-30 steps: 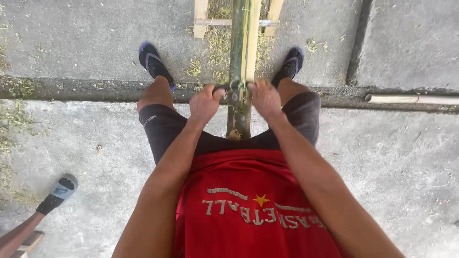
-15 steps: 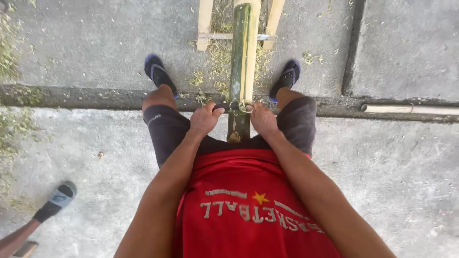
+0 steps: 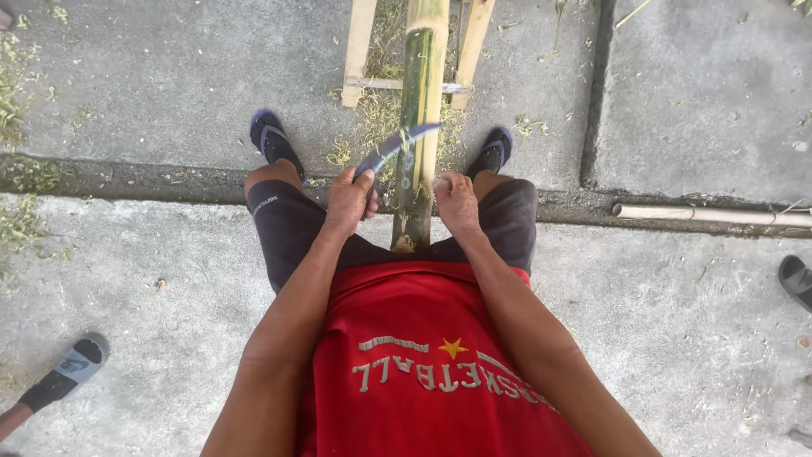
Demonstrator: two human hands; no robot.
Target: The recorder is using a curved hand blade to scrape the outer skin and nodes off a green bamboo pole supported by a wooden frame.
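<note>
The left hand (image 3: 351, 196) grips a knife (image 3: 397, 145) angled across the bamboo pole (image 3: 419, 127), which the clenched right hand (image 3: 457, 199) steadies between the knees.

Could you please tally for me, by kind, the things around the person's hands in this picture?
Bamboo poles: 2, one held upright-green, one pale lying at the right
Knife: 1, in the left hand, blade across the pole
Wooden slats: 2
Feet in footwear: 4
Total: 9
</note>
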